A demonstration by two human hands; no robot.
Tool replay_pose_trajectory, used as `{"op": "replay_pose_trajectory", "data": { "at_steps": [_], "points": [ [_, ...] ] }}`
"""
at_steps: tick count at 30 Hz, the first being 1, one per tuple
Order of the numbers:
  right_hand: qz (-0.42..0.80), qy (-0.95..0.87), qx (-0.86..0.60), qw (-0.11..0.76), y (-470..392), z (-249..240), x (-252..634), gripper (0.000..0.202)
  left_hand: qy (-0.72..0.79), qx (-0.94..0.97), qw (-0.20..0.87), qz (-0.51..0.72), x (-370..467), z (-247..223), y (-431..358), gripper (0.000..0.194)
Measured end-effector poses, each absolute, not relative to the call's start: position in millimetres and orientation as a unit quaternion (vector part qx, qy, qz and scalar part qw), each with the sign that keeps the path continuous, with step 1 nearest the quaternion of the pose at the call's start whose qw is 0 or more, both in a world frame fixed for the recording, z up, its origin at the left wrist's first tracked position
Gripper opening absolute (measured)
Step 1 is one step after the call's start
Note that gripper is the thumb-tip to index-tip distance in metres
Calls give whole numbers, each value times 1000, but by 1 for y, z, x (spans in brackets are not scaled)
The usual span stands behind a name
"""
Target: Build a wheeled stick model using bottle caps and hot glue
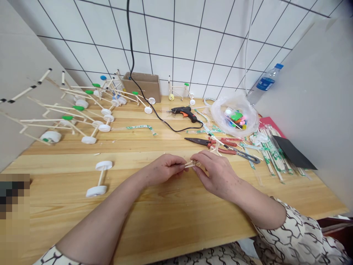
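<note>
Near the middle of the wooden table (176,228), my left hand (167,167) pinches the left ends of some short pale wooden sticks (189,165). My right hand (213,171) closes its fingers on the right part of the same sticks; its fingertips partly cover them. Just beyond my right hand lies a small pale stick piece (216,149), partly hidden. Red-handled pliers (201,141) and a grey pair of snips (246,156) rest behind and to the right of it. A loose axle with two white wheels (101,176) is to the left of my left forearm.
Several stick-built models with white wheels (104,128) fill the back left. A glue gun (183,112) with a black cord, a cardboard box (143,86), a plastic bag (217,110), wrapped sticks (274,156), a black sheet (293,151) and a bottle (266,82) stand or lie further back.
</note>
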State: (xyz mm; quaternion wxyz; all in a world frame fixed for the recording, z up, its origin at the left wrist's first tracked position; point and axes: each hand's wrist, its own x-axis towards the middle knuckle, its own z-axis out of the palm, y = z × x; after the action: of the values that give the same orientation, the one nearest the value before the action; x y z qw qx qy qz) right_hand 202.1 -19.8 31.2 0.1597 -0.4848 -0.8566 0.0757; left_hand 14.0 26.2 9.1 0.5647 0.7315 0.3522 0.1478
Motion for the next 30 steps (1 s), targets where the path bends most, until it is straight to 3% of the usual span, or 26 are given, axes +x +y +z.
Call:
{"op": "replay_pose_trajectory", "data": {
  "at_steps": [17, 20, 24, 30],
  "points": [
    [119, -837, -494, 202, -22, 31, 206, 34, 358, 732, 561, 147, 14, 9, 27, 29],
    [109, -832, -479, 260, -22, 34, 208, 30, 363, 729, 562, 148, 15, 8, 27, 28],
    [42, -821, -457, 340, -23, 40, 208, 10, 356, 730, 565, 144, 14, 7, 27, 28],
    [13, -815, -462, 351, -24, 43, 211, 11, 348, 730, 571, 144, 14, 4, 28, 30]
  ]
}}
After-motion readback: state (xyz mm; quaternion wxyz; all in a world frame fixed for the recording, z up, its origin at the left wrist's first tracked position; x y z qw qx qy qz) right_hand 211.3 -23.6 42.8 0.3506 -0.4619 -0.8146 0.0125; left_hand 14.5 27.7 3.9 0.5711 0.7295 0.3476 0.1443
